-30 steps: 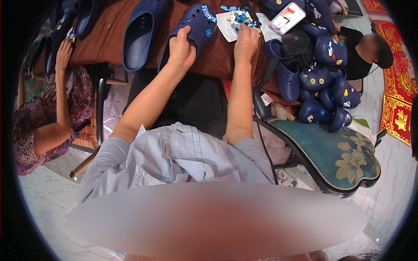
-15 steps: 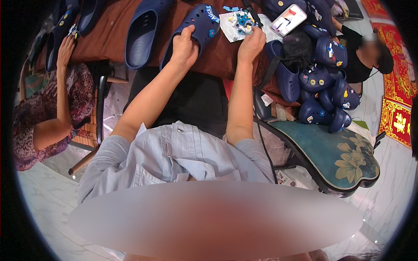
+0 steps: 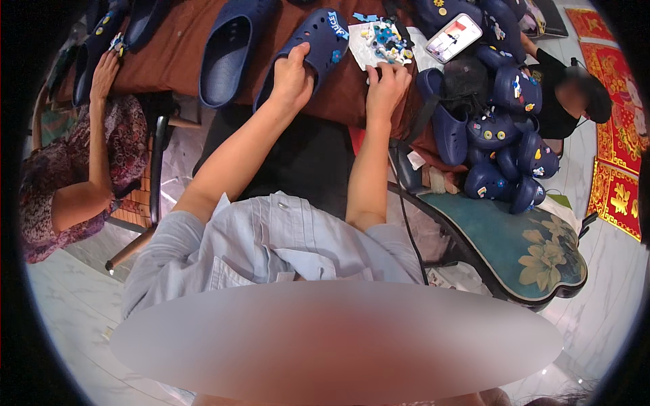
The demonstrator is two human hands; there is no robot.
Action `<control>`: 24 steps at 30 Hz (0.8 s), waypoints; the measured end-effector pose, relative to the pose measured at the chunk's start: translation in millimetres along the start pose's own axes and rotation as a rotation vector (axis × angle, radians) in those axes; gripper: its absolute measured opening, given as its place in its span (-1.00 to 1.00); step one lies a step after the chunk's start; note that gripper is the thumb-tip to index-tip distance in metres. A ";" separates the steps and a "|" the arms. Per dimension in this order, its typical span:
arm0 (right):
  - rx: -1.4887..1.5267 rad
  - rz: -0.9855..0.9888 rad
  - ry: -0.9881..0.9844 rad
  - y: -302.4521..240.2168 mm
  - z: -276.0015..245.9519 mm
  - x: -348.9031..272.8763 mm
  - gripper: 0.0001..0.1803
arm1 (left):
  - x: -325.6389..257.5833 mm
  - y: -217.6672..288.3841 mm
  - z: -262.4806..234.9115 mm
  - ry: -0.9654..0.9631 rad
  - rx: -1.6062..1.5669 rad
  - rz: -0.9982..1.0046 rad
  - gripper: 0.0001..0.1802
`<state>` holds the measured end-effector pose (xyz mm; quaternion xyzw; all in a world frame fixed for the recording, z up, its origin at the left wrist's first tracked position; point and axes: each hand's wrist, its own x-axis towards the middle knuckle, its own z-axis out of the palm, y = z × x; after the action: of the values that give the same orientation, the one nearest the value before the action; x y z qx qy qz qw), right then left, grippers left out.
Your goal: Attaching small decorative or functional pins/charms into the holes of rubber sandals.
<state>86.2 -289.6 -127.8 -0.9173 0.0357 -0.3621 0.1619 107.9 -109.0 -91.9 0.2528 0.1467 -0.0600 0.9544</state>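
A navy clog (image 3: 318, 42) lies on the brown cloth in front of me, with a light-blue lettered charm and a small blue flower charm on its upper. My left hand (image 3: 292, 80) grips it at the foot opening, thumb on top; the other fingers are partly hidden inside. Right of the clog, a white sheet (image 3: 360, 54) carries a heap of small blue, white and yellow shoe charms (image 3: 387, 39). At the sheet's near edge is my right hand (image 3: 388, 88), thumb apart from the bent fingers, and nothing shows in it. A second, undecorated navy clog (image 3: 227, 57) lies to the left.
Decorated navy clogs (image 3: 494, 128) are piled at the right beside a lit phone (image 3: 453, 38). Below them stands a teal flower-patterned chair seat (image 3: 494, 233). A co-worker's hand (image 3: 103, 76) touches clogs at far left; another person (image 3: 569, 95) sits at far right.
My right hand has drawn back from the charms to the sheet's near edge, and its thumb has parted from the fingers. My left hand keeps its grip on the clog.
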 end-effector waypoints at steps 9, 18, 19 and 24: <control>0.065 0.063 -0.113 -11.4 -18.1 -26.0 -0.77 | 2.5 -0.1 -4.7 -0.020 0.015 -0.020 -0.70; 0.458 0.198 -0.045 -35.2 -18.6 -2.0 -0.82 | 3.3 -1.8 -8.6 0.022 0.036 0.027 -0.69; 0.455 0.202 -0.041 -44.0 -19.6 6.8 -0.82 | 0.9 -1.3 -5.8 0.018 0.038 0.023 -0.69; 0.699 0.017 -0.023 -88.5 -3.3 48.1 -0.84 | 4.6 -2.0 -16.3 0.058 0.056 0.064 -0.87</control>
<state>114.8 -215.6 -65.5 -0.8101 -0.0848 -0.3406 0.4695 107.8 -102.8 -107.8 0.2856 0.1646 -0.0260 0.9437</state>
